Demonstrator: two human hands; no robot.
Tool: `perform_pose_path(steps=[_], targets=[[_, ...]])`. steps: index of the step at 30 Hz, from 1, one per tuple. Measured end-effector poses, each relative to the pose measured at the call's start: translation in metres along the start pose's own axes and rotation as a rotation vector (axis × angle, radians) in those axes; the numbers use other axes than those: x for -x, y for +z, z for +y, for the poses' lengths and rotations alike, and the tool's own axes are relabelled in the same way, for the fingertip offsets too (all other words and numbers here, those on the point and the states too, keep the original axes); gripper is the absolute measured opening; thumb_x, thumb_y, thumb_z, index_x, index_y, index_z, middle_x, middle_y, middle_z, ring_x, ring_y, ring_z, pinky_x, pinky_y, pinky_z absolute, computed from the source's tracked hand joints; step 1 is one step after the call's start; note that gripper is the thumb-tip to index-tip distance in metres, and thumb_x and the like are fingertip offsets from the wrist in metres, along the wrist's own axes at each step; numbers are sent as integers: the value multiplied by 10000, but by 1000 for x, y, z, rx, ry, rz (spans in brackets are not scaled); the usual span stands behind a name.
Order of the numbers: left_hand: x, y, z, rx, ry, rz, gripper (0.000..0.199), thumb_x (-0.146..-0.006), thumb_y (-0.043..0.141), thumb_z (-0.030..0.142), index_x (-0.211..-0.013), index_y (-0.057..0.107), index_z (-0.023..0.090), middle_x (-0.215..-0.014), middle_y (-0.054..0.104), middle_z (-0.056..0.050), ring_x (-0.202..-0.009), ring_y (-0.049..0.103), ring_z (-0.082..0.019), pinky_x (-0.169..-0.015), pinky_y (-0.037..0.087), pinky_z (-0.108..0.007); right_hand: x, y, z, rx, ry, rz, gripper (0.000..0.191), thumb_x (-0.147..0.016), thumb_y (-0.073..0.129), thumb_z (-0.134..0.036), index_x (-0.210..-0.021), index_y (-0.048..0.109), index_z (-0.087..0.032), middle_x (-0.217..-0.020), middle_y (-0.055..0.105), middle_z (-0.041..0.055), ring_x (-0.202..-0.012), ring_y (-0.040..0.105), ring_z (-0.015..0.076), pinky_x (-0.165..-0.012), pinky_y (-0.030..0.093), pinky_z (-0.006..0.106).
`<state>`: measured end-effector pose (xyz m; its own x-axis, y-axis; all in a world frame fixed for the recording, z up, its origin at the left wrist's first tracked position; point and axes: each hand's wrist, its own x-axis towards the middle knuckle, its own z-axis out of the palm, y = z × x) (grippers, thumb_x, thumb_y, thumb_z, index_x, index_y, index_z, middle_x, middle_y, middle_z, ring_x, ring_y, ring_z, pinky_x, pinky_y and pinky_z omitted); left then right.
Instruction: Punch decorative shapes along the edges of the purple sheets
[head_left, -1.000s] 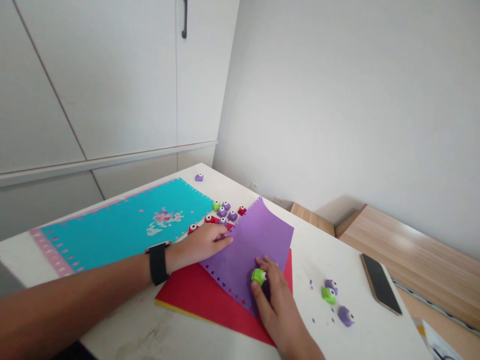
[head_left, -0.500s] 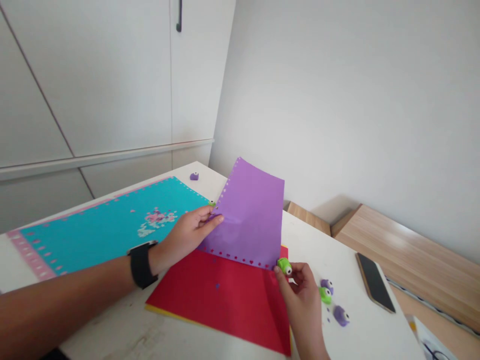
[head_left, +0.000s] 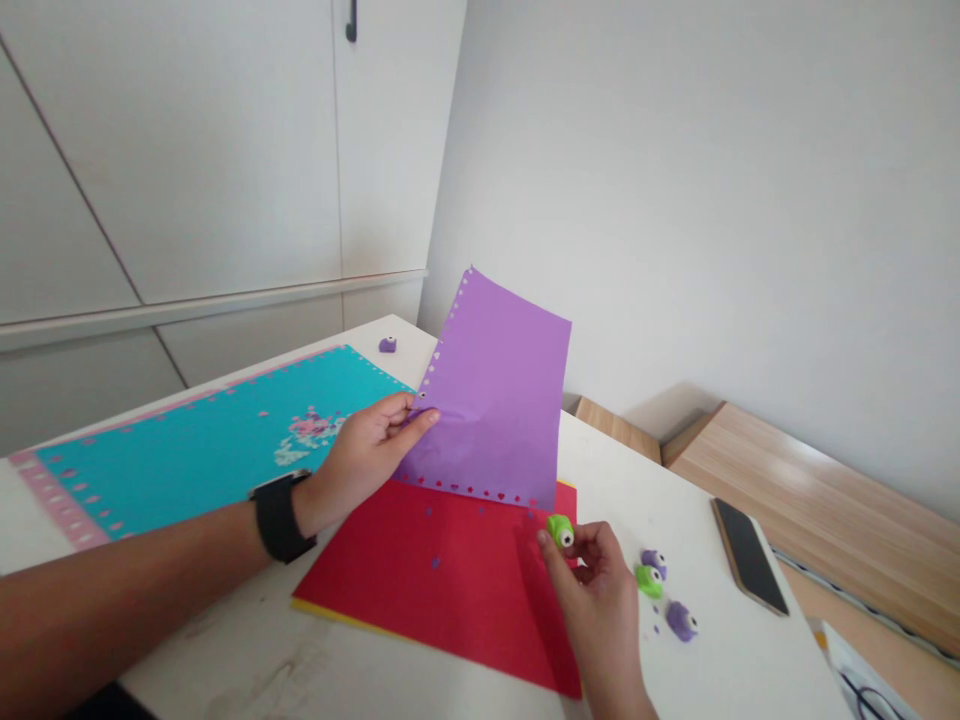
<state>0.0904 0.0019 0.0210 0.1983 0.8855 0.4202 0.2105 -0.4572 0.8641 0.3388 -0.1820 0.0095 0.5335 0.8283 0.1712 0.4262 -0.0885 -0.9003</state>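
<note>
My left hand (head_left: pixel 367 460) pinches the left edge of a purple paper sheet (head_left: pixel 495 395), which stands raised and tilted above the table. Small heart-shaped holes run along two of its edges. My right hand (head_left: pixel 596 610) is shut on a green craft punch (head_left: pixel 560 531) with a round eye-like button, just below the sheet's lower corner. Under both hands lies a red paper sheet (head_left: pixel 442 570) with a yellow sheet's edge (head_left: pixel 337 612) showing beneath it and tiny purple paper bits on top.
A teal sheet with a pink punched border (head_left: pixel 217 440) lies to the left on the white table (head_left: pixel 225 640). Near my right hand stand a green punch (head_left: pixel 649 581) and purple punches (head_left: pixel 682 621). A black phone (head_left: pixel 748 556) lies by the table's right edge, with a wooden surface beyond.
The purple sheet has been lifted off the red sheet and now stands higher. The green punch left the purple sheet and moved with my right hand, slightly leftward in the last half second.
</note>
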Motion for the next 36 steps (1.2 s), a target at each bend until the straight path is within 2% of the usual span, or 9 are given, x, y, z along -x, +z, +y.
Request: perform_pose_path(steps=[11,17,29,36], targets=[[0,1,-5,-17,17,28,312,-939,639,455,-782,512,217,-652,461,54,-553,426,-121,-502,293,-235,-2,3,7,-46,2,-17,338,-820,765,-507,-806,571,-231,-693,652,-7,-619,596,170,-565,437,260],[1,1,-3,-2,12,24,319,-943,642,434,-773,483,216,-639,383,66,-550,384,-110,-500,272,-231,-3,4,9,-90,25,-27,339,-818,774,-503,-821,576,-227,-687,662,-6,-611,591,163,-557,434,255],[2,0,4,23,-1,6,345,-936,638,453,-757,458,219,-631,336,71,-538,355,-109,-494,254,-228,-1,2,-4,-114,61,-17,353,-799,787,-514,-802,594,-219,-654,647,-7,-576,580,165,-483,413,243],[2,-1,9,27,4,0,344,-944,640,440,-757,459,216,-626,352,77,-531,356,-103,-494,256,-226,0,3,-3,-96,72,-30,366,-823,763,-534,-817,577,-219,-667,634,-15,-578,563,151,-481,412,239]])
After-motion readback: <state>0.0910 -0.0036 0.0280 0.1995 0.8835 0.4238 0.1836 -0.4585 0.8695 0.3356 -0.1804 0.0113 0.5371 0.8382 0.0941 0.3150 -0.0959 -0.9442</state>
